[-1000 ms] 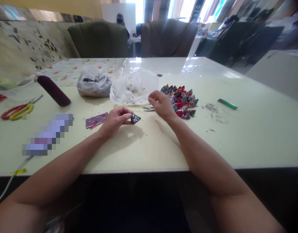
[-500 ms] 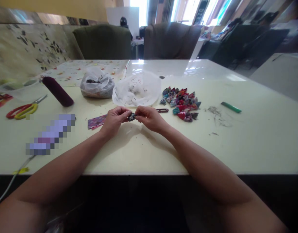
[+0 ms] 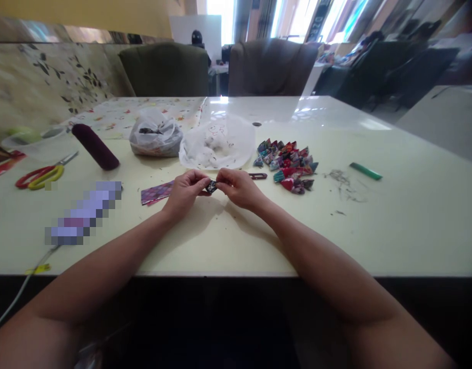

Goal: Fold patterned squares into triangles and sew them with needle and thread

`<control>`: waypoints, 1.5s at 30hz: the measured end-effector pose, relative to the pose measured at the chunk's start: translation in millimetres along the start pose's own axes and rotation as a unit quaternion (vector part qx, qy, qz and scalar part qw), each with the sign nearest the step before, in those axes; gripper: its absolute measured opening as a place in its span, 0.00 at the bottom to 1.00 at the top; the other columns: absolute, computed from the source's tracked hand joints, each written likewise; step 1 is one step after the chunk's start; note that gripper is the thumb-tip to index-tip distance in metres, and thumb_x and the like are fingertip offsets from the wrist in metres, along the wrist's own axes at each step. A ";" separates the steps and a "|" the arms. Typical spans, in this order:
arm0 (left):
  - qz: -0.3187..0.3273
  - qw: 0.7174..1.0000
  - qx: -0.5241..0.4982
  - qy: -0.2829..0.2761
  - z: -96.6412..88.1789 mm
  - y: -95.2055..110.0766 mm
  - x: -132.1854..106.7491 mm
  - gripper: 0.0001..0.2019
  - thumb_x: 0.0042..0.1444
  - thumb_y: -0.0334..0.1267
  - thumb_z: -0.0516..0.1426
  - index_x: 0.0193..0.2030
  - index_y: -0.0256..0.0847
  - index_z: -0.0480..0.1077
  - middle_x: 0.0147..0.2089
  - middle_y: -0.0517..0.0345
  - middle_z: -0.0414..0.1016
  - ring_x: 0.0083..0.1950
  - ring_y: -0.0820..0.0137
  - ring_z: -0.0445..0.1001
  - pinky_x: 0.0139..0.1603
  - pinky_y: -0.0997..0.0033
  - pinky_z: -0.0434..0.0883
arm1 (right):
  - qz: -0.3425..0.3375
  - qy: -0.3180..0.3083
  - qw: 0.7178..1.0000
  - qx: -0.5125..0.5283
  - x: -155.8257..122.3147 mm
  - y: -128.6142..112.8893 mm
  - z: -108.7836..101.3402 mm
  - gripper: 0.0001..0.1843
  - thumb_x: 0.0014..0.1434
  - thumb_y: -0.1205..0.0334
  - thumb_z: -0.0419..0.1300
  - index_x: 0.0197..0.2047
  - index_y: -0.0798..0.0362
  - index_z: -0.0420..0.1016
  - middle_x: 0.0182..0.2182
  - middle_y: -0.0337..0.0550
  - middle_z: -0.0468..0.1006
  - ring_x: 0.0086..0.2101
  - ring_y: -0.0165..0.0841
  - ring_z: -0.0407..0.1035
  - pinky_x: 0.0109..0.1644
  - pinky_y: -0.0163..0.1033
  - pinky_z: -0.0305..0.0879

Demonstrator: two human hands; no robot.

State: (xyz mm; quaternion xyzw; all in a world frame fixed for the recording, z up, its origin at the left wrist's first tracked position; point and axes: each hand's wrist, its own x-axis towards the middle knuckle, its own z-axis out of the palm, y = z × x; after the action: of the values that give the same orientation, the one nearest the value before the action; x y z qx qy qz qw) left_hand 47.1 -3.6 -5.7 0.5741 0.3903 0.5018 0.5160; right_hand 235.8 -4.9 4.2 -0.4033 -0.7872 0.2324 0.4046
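Note:
Between both hands, just above the table, is a small dark patterned piece of fabric [image 3: 211, 186]. My left hand [image 3: 185, 190] pinches its left side with thumb and fingers. On its other side my right hand [image 3: 236, 186] has its fingertips closed on the edge. Flat fabric strips [image 3: 155, 193] with a purple check lie beside my left hand. Behind my right hand shows part of a brown thread snipper [image 3: 258, 176]. A heap of small stuffed fabric triangles [image 3: 286, 161] in many colours sits to the right.
An open white bag of white stuffing [image 3: 218, 146] and a tied plastic bag [image 3: 155, 138] stand behind my hands. Leftward are scissors [image 3: 47, 174], a dark purple cylinder [image 3: 95, 147] and a blurred-out device [image 3: 85, 212] with a cable. A green object [image 3: 366, 171] and thread scraps [image 3: 341, 179] lie right.
The dark fabric piece has turned slightly and shows more of its face between my fingertips. Both hands keep their pinch, and the whole view has shifted a little.

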 end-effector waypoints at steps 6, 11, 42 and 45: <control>-0.013 0.999 0.040 -0.013 -1.2 -0.5 2.2 0.15 0.51 0.45 0.69 0.34 0.36 0.73 0.34 0.59 0.74 0.36 0.72 0.76 0.40 0.69 0.79 | 0.021 0.008 1.000 -0.001 1.6 7.1 -4.4 0.06 0.57 0.66 0.58 0.28 0.52 0.66 0.24 0.36 0.68 0.28 0.29 0.59 0.35 0.37 0.54; -0.058 0.996 0.037 -0.064 0.6 2.9 -1.2 0.20 0.53 0.48 0.67 0.49 0.39 0.74 0.46 0.52 0.77 0.41 0.68 0.79 0.36 0.70 0.79 | 0.043 0.011 0.996 0.077 2.0 11.0 -1.4 0.06 0.57 0.64 0.58 0.29 0.52 0.67 0.23 0.36 0.69 0.28 0.29 0.62 0.35 0.37 0.57; 0.015 0.988 0.072 -0.135 1.9 4.3 -1.2 0.16 0.55 0.44 0.66 0.44 0.38 0.69 0.32 0.59 0.76 0.32 0.72 0.77 0.36 0.71 0.76 | 0.204 -0.074 0.898 0.382 -5.6 5.3 7.6 0.13 0.56 0.57 0.68 0.34 0.54 0.69 0.25 0.39 0.78 0.28 0.29 0.74 0.34 0.34 0.71; 0.014 0.990 0.103 -0.101 1.0 6.3 -0.7 0.13 0.57 0.44 0.64 0.41 0.39 0.69 0.28 0.62 0.73 0.26 0.74 0.73 0.29 0.74 0.72 | 0.208 -0.061 0.908 0.357 -5.4 4.6 6.0 0.12 0.57 0.56 0.67 0.34 0.54 0.70 0.25 0.38 0.77 0.25 0.26 0.71 0.32 0.32 0.69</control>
State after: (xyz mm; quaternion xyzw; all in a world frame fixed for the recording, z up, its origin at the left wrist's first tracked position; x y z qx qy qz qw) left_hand 47.5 -5.5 0.4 0.6771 0.3776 0.4059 0.4840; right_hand 234.8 -7.0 -4.8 -0.3712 -0.5729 0.6012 0.4155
